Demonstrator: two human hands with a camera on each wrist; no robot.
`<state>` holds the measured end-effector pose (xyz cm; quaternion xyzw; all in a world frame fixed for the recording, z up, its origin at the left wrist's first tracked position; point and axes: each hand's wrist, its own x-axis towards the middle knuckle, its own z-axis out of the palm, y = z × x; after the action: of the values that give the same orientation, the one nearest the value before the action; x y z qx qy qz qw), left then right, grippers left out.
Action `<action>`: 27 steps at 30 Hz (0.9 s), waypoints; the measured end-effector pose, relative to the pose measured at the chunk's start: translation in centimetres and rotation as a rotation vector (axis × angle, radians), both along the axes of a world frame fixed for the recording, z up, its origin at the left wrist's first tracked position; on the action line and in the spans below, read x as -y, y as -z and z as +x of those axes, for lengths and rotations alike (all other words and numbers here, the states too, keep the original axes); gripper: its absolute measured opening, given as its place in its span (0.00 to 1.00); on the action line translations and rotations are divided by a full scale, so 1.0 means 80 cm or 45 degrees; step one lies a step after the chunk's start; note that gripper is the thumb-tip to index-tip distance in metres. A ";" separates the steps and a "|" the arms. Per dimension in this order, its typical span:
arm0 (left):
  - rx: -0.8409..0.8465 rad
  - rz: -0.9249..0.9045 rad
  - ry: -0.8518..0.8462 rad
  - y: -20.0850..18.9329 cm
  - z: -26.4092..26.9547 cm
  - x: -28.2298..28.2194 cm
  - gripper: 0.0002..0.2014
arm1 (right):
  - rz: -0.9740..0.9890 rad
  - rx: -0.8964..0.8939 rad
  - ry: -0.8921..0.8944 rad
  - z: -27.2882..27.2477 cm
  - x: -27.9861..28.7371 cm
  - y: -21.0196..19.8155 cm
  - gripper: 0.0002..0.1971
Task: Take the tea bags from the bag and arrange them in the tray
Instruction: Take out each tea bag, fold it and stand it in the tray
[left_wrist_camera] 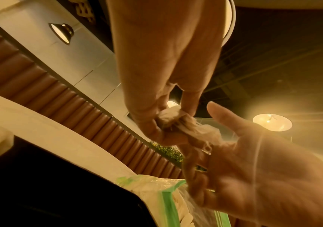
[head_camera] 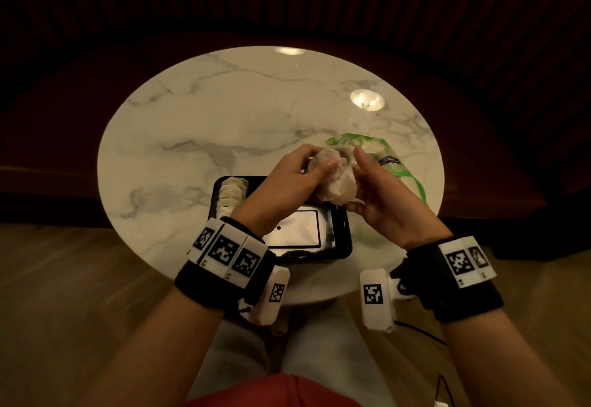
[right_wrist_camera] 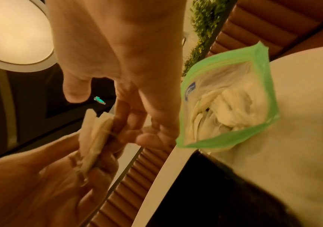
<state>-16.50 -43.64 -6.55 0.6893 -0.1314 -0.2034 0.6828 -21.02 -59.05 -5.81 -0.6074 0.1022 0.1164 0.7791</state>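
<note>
Above the black tray [head_camera: 347,234], both hands hold a crumpled bunch of pale tea bags [head_camera: 339,183]. My left hand [head_camera: 319,163] pinches the bunch's top between thumb and fingers, close up at the tea bags [left_wrist_camera: 168,118]. My right hand [head_camera: 361,170] cups the bunch from the right with fingers curled round it and one finger straight up. A row of tea bags [head_camera: 231,195] stands along the tray's left side. The green-edged zip bag [head_camera: 396,163] lies on the table behind my right hand, and the open bag [right_wrist_camera: 224,99] has more tea bags inside.
The tray sits at the near edge of a round marble table [head_camera: 224,119]. A flat white packet [head_camera: 297,230] lies in the tray's middle. A dark ribbed bench curves round the table's far side. Wooden floor and my knees are below.
</note>
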 end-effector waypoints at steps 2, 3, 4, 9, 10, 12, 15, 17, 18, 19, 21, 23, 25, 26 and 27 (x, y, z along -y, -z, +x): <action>-0.046 -0.069 -0.122 0.005 -0.001 -0.009 0.13 | 0.051 0.057 -0.023 0.002 -0.021 -0.001 0.19; -0.068 -0.096 -0.188 0.007 -0.002 -0.013 0.13 | 0.094 0.089 -0.026 0.003 -0.030 0.001 0.19; -0.089 -0.117 -0.252 0.009 -0.002 -0.017 0.14 | 0.141 0.120 -0.020 0.005 -0.041 0.003 0.18; -0.228 -0.320 -0.371 0.009 -0.009 -0.037 0.15 | 0.189 0.155 0.111 0.020 -0.075 0.015 0.15; -0.250 -0.354 -0.358 0.008 -0.010 -0.042 0.15 | 0.177 0.152 0.105 0.023 -0.077 0.016 0.16; -0.293 -0.392 -0.336 0.006 -0.010 -0.051 0.16 | 0.107 0.151 0.067 0.028 -0.078 0.014 0.16; -0.358 -0.418 -0.324 -0.002 -0.010 -0.070 0.15 | -0.014 0.189 -0.032 0.037 -0.074 0.006 0.09; -0.438 -0.486 -0.311 -0.006 -0.010 -0.085 0.19 | -0.103 0.211 -0.182 0.044 -0.070 -0.004 0.05; -0.487 -0.515 -0.298 -0.007 -0.010 -0.092 0.20 | -0.163 0.215 -0.280 0.047 -0.067 -0.009 0.07; -0.528 -0.520 -0.275 -0.007 -0.011 -0.099 0.21 | -0.228 0.215 -0.386 0.051 -0.065 -0.015 0.08; -0.575 -0.473 -0.187 -0.007 -0.015 -0.107 0.23 | -0.375 0.213 -0.590 0.057 -0.063 -0.029 0.09; -0.605 -0.442 -0.059 -0.006 -0.021 -0.111 0.27 | -0.554 0.218 -0.779 0.063 -0.063 -0.043 0.09; -0.637 -0.439 0.070 -0.003 -0.027 -0.111 0.28 | -0.749 0.231 -0.921 0.068 -0.067 -0.055 0.09; -0.660 -0.452 0.116 -0.001 -0.030 -0.111 0.27 | -0.822 0.233 -0.976 0.070 -0.070 -0.060 0.10; -0.683 -0.462 0.143 -0.001 -0.033 -0.111 0.26 | -0.872 0.228 -1.026 0.073 -0.072 -0.063 0.10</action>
<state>-19.14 -34.77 -6.44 0.4698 -0.0186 -0.3885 0.7924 -15.19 -53.26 -0.78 -0.8256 -0.1737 0.3140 0.4355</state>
